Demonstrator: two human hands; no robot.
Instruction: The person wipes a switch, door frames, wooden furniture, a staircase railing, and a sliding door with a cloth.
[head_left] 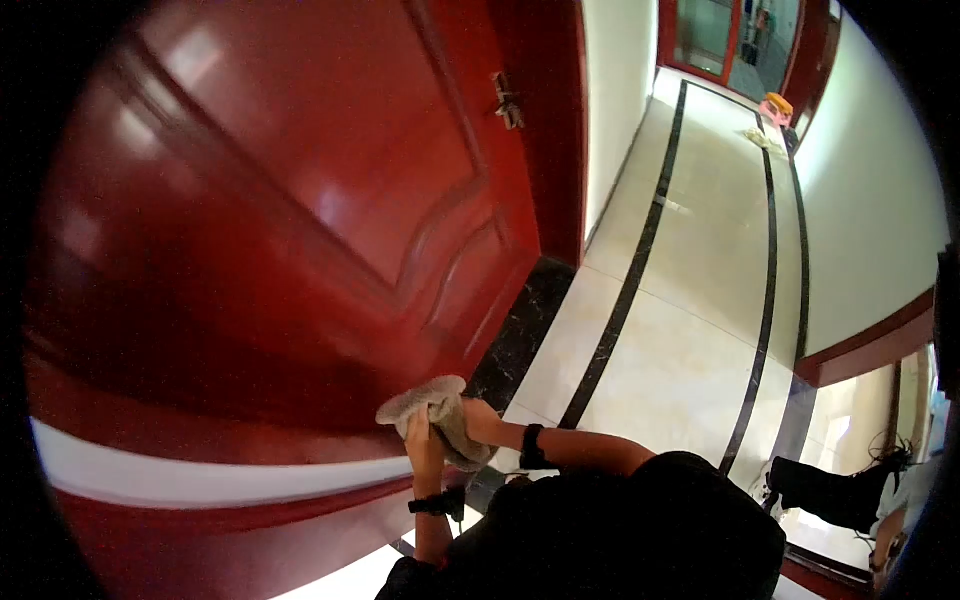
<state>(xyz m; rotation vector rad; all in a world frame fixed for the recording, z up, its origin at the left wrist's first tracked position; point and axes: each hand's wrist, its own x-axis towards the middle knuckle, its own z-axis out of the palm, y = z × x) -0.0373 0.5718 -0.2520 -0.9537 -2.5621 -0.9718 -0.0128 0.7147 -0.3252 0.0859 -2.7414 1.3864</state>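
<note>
A grey-beige cloth (452, 432) is bunched up between my two hands, near the lower part of a glossy dark-red door (330, 200). My left hand (425, 445) has its fingers closed on the cloth from the near side. On the other side, my right hand (483, 422) grips the same cloth, its fingers partly hidden by the folds. Whether the cloth touches the door, I cannot tell. Both wrists carry a black band.
The door has a metal handle (508, 102) and a black stone threshold (525, 315). A pale tiled corridor floor (690, 300) with black stripes runs to a glass door. Far off are a pink and orange item (776, 108) and a pale cloth (762, 139). Dark fabric (825, 493) shows at lower right.
</note>
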